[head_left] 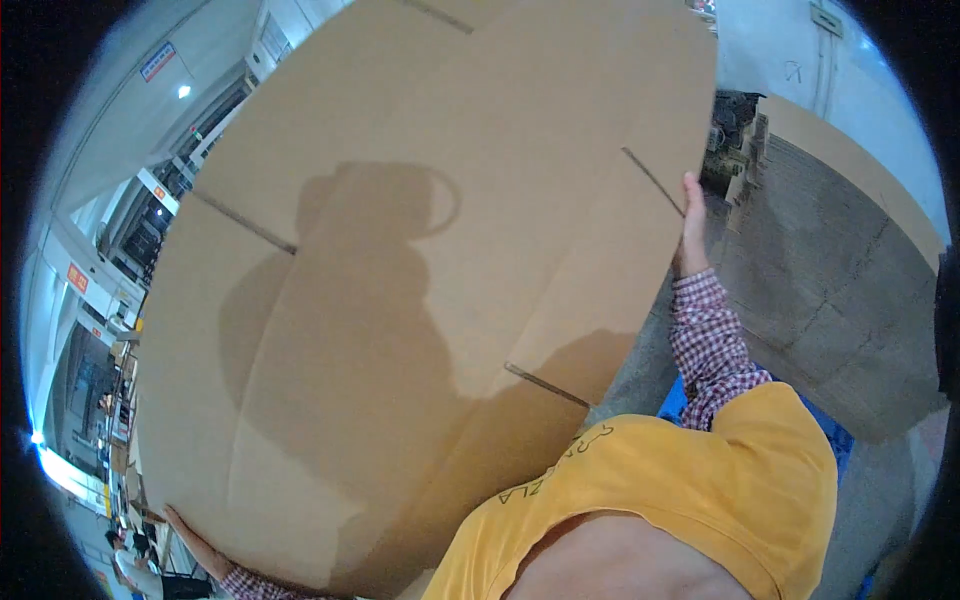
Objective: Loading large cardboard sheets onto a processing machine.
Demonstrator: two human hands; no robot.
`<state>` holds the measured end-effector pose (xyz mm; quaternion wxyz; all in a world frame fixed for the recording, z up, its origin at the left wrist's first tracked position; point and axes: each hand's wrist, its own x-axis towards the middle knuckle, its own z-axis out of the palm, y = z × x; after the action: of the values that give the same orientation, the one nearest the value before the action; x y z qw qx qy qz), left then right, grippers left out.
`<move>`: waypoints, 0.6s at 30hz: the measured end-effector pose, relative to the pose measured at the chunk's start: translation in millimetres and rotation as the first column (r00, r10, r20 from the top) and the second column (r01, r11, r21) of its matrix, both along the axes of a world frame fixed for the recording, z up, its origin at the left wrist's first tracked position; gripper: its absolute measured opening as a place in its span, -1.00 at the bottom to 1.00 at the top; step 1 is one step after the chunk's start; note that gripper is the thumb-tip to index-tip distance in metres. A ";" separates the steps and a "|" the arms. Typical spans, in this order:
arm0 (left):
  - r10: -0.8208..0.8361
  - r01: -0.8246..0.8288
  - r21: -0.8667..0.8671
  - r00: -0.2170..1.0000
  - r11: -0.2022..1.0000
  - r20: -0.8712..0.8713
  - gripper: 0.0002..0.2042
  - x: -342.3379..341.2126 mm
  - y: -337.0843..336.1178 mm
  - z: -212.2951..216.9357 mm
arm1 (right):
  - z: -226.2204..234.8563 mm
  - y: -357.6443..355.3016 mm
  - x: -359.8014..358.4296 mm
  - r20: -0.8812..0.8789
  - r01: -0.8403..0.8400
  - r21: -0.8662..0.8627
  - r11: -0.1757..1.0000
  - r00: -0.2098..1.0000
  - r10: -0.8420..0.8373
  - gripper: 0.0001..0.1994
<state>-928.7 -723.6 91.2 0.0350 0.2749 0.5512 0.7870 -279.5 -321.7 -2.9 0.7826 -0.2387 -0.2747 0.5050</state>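
Note:
A very large brown cardboard sheet (500, 250) stands up in front of me and fills most of the view. It has fold creases and several narrow dark slots, and my shadow falls across it. Along its right edge, my right hand (692, 225) is closed on the board, with part of the fingers hidden behind it. My left hand (185, 532) is at the lower left edge of the same sheet, gripping its rim; most of those fingers are hidden. Both arms are spread wide, in checked sleeves.
To the right, a large greyish flat sheet (820, 280) with a tan border lies beside the white wall (780, 50). Dark machinery parts (733, 125) are near its upper left. Something blue (675, 400) shows behind my right arm. At the lower far left, another person (140, 575) is near cluttered shelving.

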 end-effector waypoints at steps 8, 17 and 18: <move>0.069 -0.134 -0.378 0.981 0.916 -0.182 -0.41 -70.9 -18.5 -43.0 | -44.5 38.5 -86.3 0.006 -0.164 -0.100 0.981 0.986 0.165 -0.46; -0.167 0.210 -0.591 0.978 0.779 0.126 -0.44 -82.5 32.0 -44.2 | -86.2 100.4 -106.6 0.064 -0.215 -0.224 0.951 0.970 0.235 -0.51; -0.162 0.204 -0.597 0.979 0.776 0.124 -0.44 -86.2 37.8 -56.4 | -87.6 106.0 -106.5 0.117 -0.194 -0.253 0.948 0.966 0.229 -0.53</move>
<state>-1014.9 -685.8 34.8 0.2157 0.2753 0.7434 0.5702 -386.0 -215.8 -90.5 0.6673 -0.3363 -0.2920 0.5970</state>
